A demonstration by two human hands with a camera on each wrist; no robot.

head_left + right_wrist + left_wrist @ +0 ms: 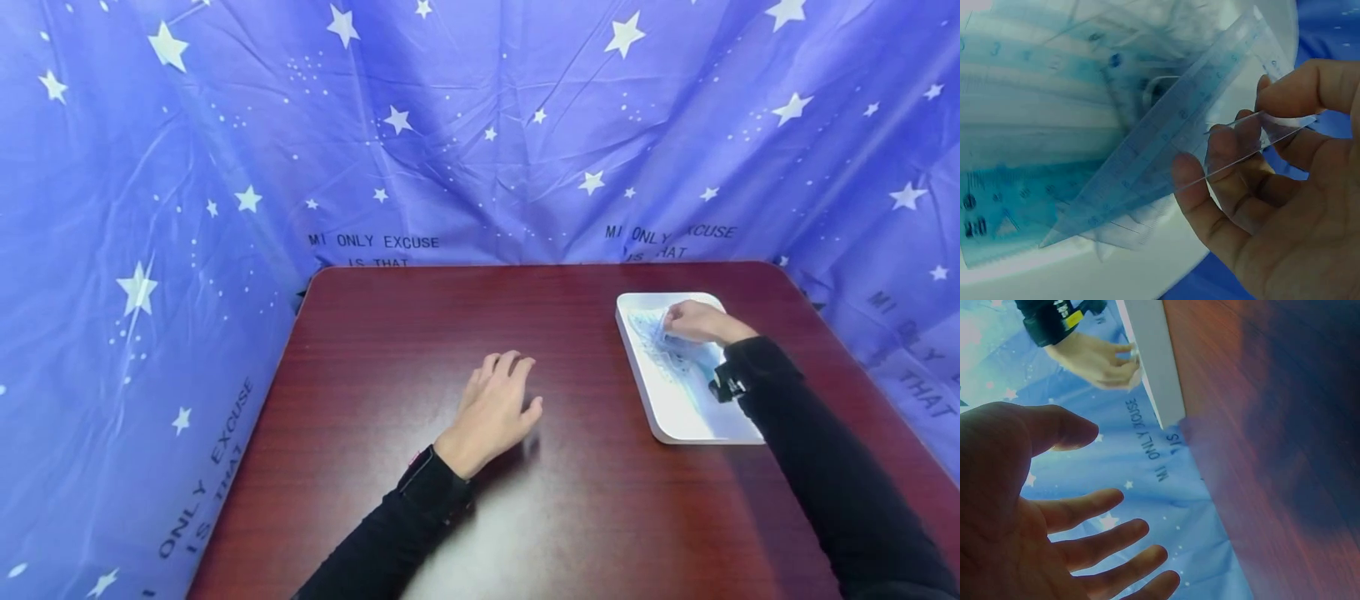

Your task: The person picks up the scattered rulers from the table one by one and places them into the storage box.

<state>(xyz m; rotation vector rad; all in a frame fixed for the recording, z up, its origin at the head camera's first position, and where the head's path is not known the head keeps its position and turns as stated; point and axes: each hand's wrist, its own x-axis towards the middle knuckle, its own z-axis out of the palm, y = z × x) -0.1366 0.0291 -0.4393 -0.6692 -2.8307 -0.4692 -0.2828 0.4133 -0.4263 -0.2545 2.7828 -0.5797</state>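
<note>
My right hand is over the white tray at the table's right side. Between its thumb and fingers it pinches a clear plastic set square, plain in the right wrist view. Under the set square, other transparent drawing pieces lie overlapped in the tray, among them a blue-green ruler with printed numbers. Left of the tray, my left hand hovers over the table with fingers spread and slightly bent. The left wrist view shows nothing in its palm.
The dark red wooden table has rounded far corners. Blue curtains with white stars and lettering hang behind it and at both sides. The tray's raised rim stands a little above the tabletop.
</note>
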